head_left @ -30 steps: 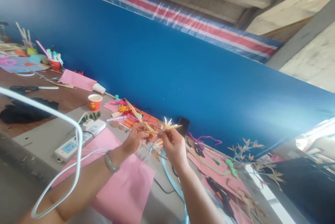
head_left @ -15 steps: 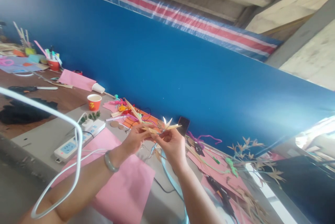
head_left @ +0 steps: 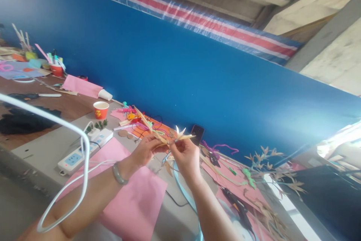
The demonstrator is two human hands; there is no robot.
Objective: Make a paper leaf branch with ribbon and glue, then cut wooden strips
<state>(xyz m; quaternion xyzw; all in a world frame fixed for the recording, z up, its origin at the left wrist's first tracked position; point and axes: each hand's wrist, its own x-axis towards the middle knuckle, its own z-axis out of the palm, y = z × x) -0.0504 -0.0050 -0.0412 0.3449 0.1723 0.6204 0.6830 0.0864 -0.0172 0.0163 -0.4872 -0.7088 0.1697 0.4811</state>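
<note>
Both my hands meet above the table, pinching pieces of dried plant. My left hand [head_left: 147, 147], with a bangle on its wrist, closes on a long straw-coloured dried leaf [head_left: 146, 123] that points up and left. In the fingertips of my right hand [head_left: 185, 155] is a dried flower [head_left: 180, 133] with pale pointed petals spreading up and right. The inner fingertips touch or nearly touch, so where leaf and flower meet is hidden. Just below the hands hangs a light blue ribbon [head_left: 177, 179], whose upper end I cannot make out.
A power strip [head_left: 73, 158] and pink paper [head_left: 135, 199] lie at the left front. Behind stand a paper cup [head_left: 100, 110] and a phone [head_left: 197, 134]. To the right are a glue gun [head_left: 238, 205] and a dried-flower branch [head_left: 265, 158]. A white cable [head_left: 86, 165] loops across the left foreground.
The fingers of my left hand have shifted slightly, and the leaf piece between the hands is now angled more downward toward the right fingertips. The flower stays almost where it was.
</note>
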